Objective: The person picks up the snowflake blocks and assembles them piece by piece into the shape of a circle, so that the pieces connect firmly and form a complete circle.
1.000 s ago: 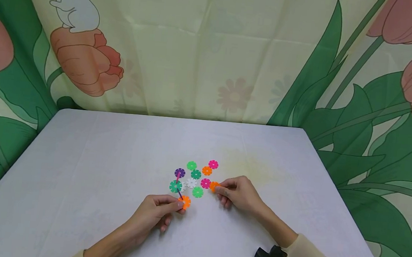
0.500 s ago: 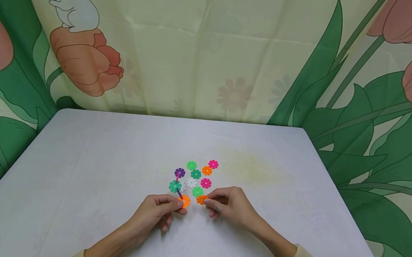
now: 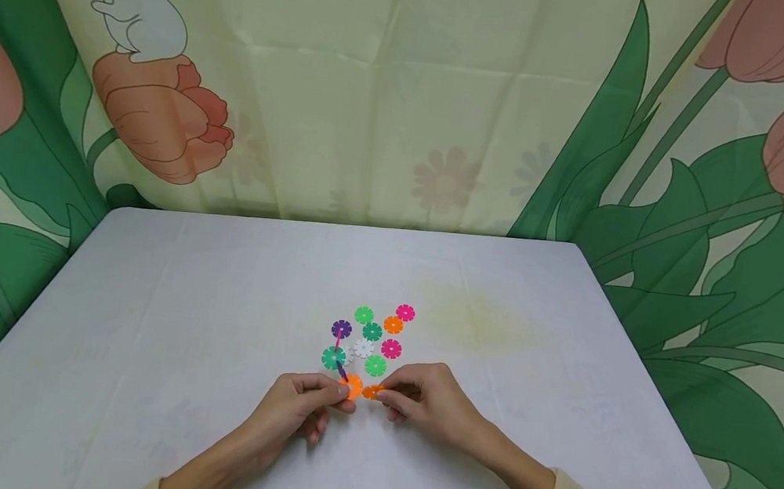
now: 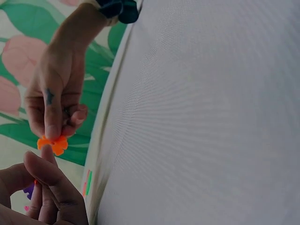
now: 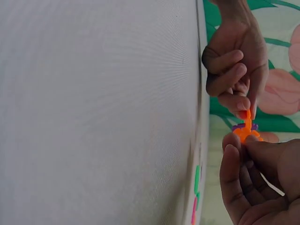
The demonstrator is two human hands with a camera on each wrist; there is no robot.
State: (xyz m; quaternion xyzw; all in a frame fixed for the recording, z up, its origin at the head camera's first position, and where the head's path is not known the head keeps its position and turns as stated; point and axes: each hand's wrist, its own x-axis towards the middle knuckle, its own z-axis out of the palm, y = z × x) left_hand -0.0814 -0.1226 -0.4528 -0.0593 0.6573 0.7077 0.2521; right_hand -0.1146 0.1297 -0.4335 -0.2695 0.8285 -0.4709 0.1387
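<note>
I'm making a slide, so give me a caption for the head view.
A left hand pinches one orange disc and a right hand a second disc, near colourful discs on a white table.

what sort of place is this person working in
Probably an indoor craft or play table: a smooth white rectangular table, a creased cream backdrop printed with tulips, and small, bright, notched round discs.

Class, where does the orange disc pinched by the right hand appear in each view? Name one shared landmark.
Head: orange disc, below centre, pinched by the right hand.
Left wrist: orange disc, near the left edge, below mid-height.
Right wrist: orange disc, right of centre, a little below mid-height.
Shared landmark: the left hand, in all three pictures.
</note>
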